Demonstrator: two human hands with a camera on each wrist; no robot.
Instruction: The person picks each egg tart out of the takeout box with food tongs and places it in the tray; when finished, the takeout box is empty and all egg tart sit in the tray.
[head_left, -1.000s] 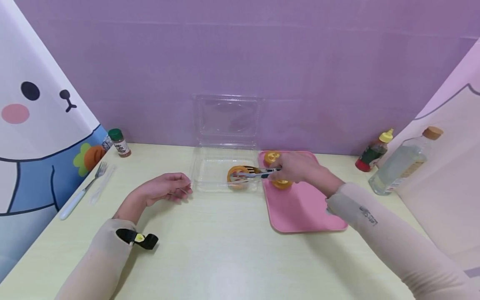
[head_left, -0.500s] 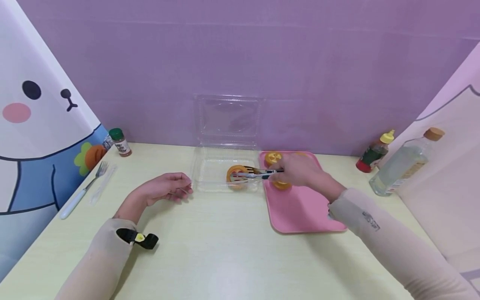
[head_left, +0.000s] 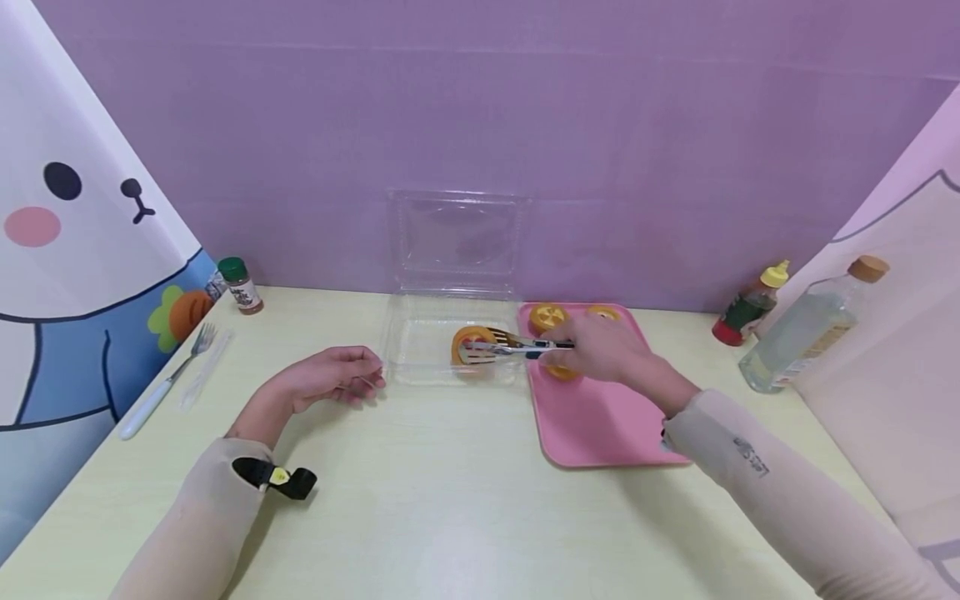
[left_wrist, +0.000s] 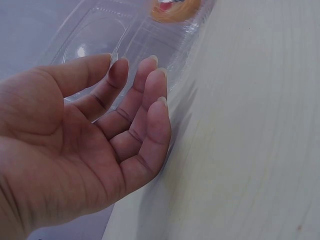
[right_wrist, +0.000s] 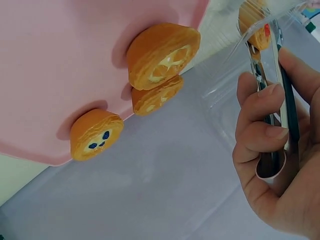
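Observation:
My right hand point(head_left: 600, 346) grips metal tongs point(head_left: 517, 345) with dark handles. Their slotted ends are at a round egg tart with red topping point(head_left: 458, 343), inside the clear plastic clamshell container point(head_left: 420, 337). The container's lid point(head_left: 457, 237) stands raised at the back. At the container's left side, my left hand point(head_left: 322, 375) pinches its edge between thumb and index finger, as the left wrist view shows; the other fingers are loosely bent. On the pink tray point(head_left: 607, 433) sit a larger fruit-topped tart point(right_wrist: 162, 55), another pale-topped tart point(right_wrist: 157, 96) and a blueberry tart point(right_wrist: 96, 134).
A green-capped spice jar point(head_left: 243, 287), a fork point(head_left: 168, 379) and a thin clear wrapped item point(head_left: 206, 371) lie at the left. A yellow-topped sauce bottle point(head_left: 750, 304) and a corked clear bottle point(head_left: 806, 325) stand at the right. A purple backdrop point(head_left: 480, 108) closes the back.
My right hand and the tongs have shifted slightly right, while the tart in the container has edged a little left and up. My left hand stays in place.

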